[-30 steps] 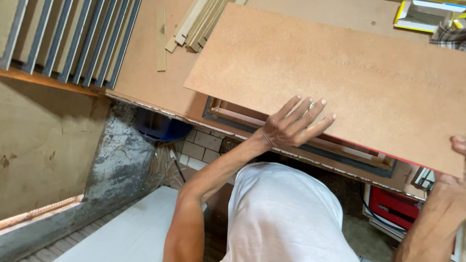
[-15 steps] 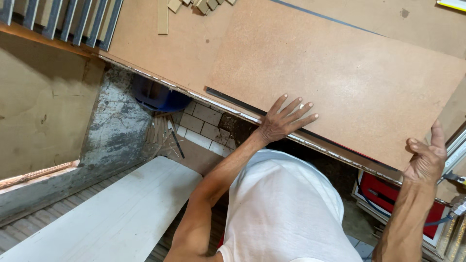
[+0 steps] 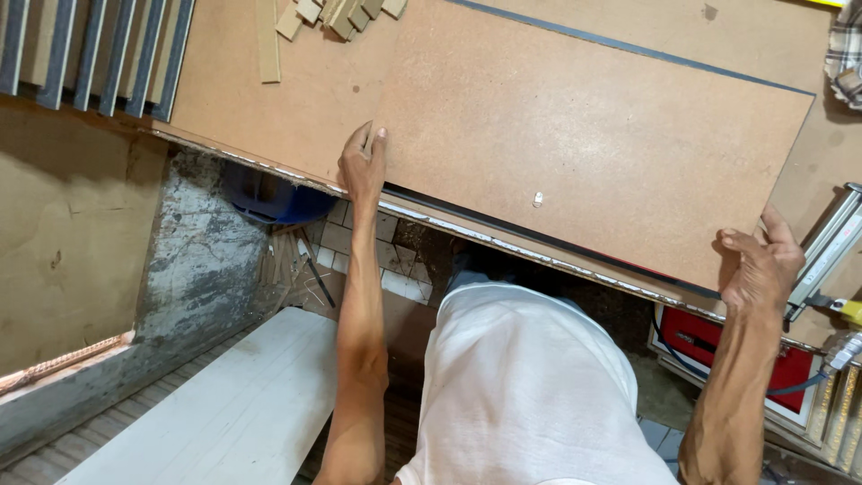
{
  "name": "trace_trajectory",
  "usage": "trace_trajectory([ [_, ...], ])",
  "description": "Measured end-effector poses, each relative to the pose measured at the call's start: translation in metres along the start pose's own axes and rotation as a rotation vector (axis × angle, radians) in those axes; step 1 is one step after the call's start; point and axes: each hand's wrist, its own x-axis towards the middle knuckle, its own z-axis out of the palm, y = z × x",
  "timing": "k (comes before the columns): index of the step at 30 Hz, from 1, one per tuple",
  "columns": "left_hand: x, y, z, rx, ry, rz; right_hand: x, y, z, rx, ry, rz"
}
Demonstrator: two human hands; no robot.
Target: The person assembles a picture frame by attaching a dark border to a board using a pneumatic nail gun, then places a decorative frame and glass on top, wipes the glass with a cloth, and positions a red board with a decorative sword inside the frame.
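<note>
A large brown fibreboard panel (image 3: 584, 135) lies flat on the workbench (image 3: 305, 90), its near edge level with the bench's front edge. My left hand (image 3: 363, 164) grips the panel's near left corner, thumb on top. My right hand (image 3: 763, 262) holds the panel's near right corner, fingers curled around the edge. A small white speck lies on the panel near its front edge.
Short wood offcuts (image 3: 337, 13) and a thin strip (image 3: 267, 40) lie at the bench's back left. Dark-edged slats (image 3: 99, 54) are stacked at far left. A nail gun (image 3: 831, 260) rests at right. Below are a white board (image 3: 215, 413), a blue tub (image 3: 278, 198) and a red box (image 3: 718, 346).
The panel has slid further onto the bench. My left hand moved from under the panel's middle to its left corner; my right hand now holds the right corner.
</note>
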Motion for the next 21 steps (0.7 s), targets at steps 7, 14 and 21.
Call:
trace_trajectory([
  [7, -0.015, 0.002, 0.020, -0.251, 0.130, -0.068, 0.002, 0.006, -0.014, -0.031, -0.125, -0.189],
  [14, -0.017, 0.011, 0.027, -0.406, 0.130, 0.099, 0.019, 0.019, -0.036, -0.356, 0.061, -0.249],
  [21, -0.020, 0.014, 0.025, -0.328, 0.107, 0.091, 0.025, 0.037, -0.048, -0.295, 0.069, -0.130],
])
